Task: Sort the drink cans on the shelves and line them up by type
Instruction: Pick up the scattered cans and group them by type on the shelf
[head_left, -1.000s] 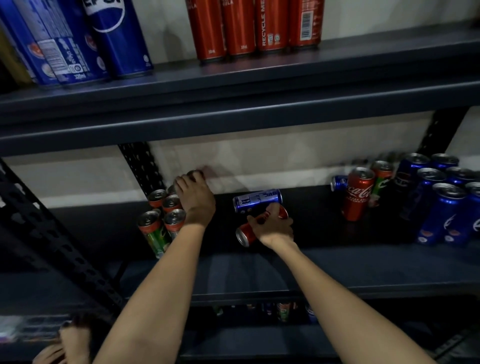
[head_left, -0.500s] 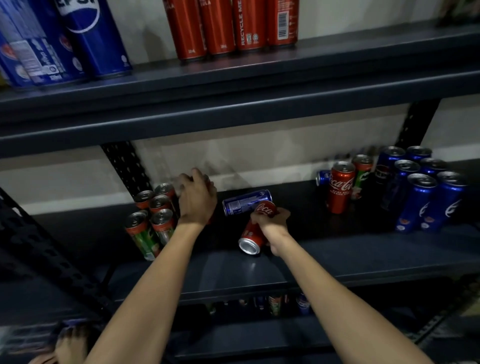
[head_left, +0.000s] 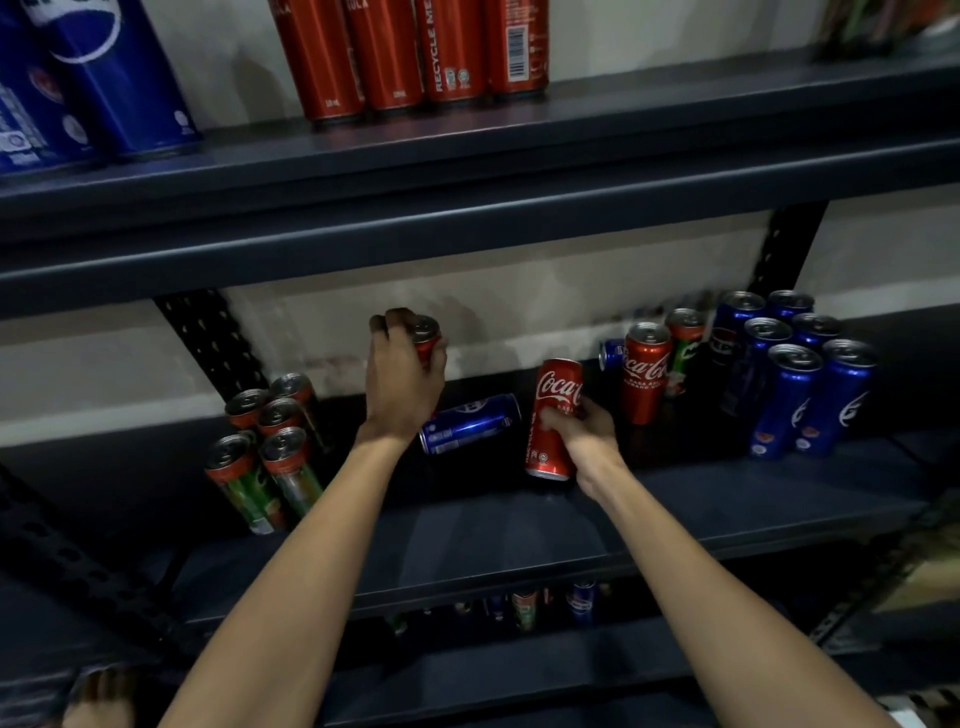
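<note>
My right hand (head_left: 582, 441) grips a Coca-Cola can (head_left: 555, 415), upright, near the middle shelf (head_left: 519, 530); my left hand (head_left: 400, 379) is wrapped round another red-topped can (head_left: 427, 335), lifted. The blue can (head_left: 470, 423) lying on its side between my hands could roll if nudged. Shelf holds green-and-red cans (head_left: 265, 447) left, blue cans (head_left: 795, 374) right.

A dark metal middle shelf (head_left: 467, 540) runs across the centre of the frame. On it, at the left, stands a cluster of green-and-red cans (head_left: 265, 447). Near the centre a blue can (head_left: 470, 423) lies on its side. At the right stand a red Coca-Cola can (head_left: 645, 371) and a group of blue cans (head_left: 795, 374). On the upper shelf (head_left: 467, 171) stand blue Pepsi cans (head_left: 98, 78) at upper left and red cans (head_left: 415, 52) at top centre.
</note>
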